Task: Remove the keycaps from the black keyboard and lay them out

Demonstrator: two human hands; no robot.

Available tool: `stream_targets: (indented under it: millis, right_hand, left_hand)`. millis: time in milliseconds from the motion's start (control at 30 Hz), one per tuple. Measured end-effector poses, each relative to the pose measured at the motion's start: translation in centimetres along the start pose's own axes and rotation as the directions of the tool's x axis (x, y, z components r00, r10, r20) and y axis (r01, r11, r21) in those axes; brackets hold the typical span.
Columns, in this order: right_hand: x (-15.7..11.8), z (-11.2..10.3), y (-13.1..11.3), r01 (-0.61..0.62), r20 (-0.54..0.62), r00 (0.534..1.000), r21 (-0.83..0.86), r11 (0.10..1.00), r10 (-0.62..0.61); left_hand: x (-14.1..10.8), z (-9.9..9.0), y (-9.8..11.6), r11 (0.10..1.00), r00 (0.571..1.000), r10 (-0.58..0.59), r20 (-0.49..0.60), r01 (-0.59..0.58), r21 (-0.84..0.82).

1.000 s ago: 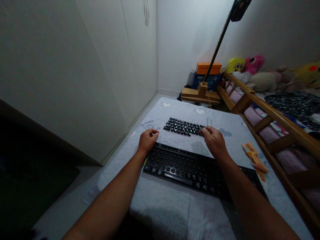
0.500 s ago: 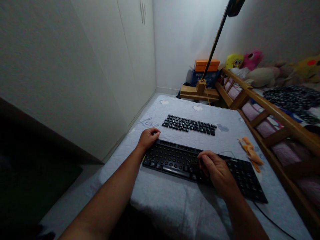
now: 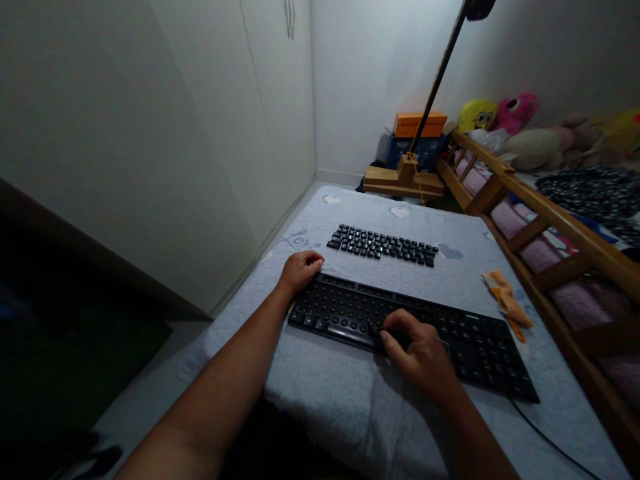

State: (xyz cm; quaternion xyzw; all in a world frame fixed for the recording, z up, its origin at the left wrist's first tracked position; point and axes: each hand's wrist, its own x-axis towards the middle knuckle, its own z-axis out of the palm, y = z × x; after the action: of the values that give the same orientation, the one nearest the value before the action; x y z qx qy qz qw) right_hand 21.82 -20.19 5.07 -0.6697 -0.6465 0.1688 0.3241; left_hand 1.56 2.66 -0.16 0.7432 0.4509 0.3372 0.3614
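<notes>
A black keyboard (image 3: 350, 308) lies across the cloth-covered table, many of its left and middle keys off and round mounts showing. My left hand (image 3: 301, 270) rests closed at its upper left corner; what the fingers hold, if anything, is hidden. Over the lower middle of the keyboard, my right hand (image 3: 415, 347) is pinched, with something small and dark at the fingertips that I cannot make out. Beyond the keyboard, loose black keycaps (image 3: 383, 245) lie in rows on the cloth.
An orange cloth item (image 3: 507, 300) lies right of the keyboard, whose cable (image 3: 550, 437) runs off the near right. A wooden bed rail (image 3: 565, 230) borders the right side. A wooden stand (image 3: 405, 177) with a pole is behind the table; a white cabinet (image 3: 200, 133) stands left.
My right hand has moved left and nearer to me over the keyboard, and the thin wire seen beside it before no longer shows. My left hand stays at the corner. The view has shifted slightly.
</notes>
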Motion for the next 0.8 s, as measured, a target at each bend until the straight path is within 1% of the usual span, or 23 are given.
stream_targets:
  millis: [233,333,533,800]
  right_hand:
    - [0.11,0.23,-0.25,0.023,0.056,0.998,0.012,1.000,-0.024]
    - [0.11,0.36,-0.28,0.037,0.059,0.998,0.014,0.999,-0.037]
    - [-0.07,0.60,-0.37,0.069,-0.009,0.998,-0.022,0.997,-0.069]
    - [-0.07,0.85,-0.29,0.038,-0.135,0.990,-0.065,0.997,-0.046]
  left_hand:
    - [0.12,0.08,-0.25,1.000,1.000,0.011,-0.008,-0.011,0.020]
    - [0.18,0.12,-0.38,1.000,1.000,0.020,-0.006,-0.020,0.023]
    - [0.14,0.02,-0.24,0.999,1.000,0.016,0.006,-0.016,0.032]
    - [0.09,-0.04,-0.10,0.999,1.000,0.023,0.005,-0.023,0.028]
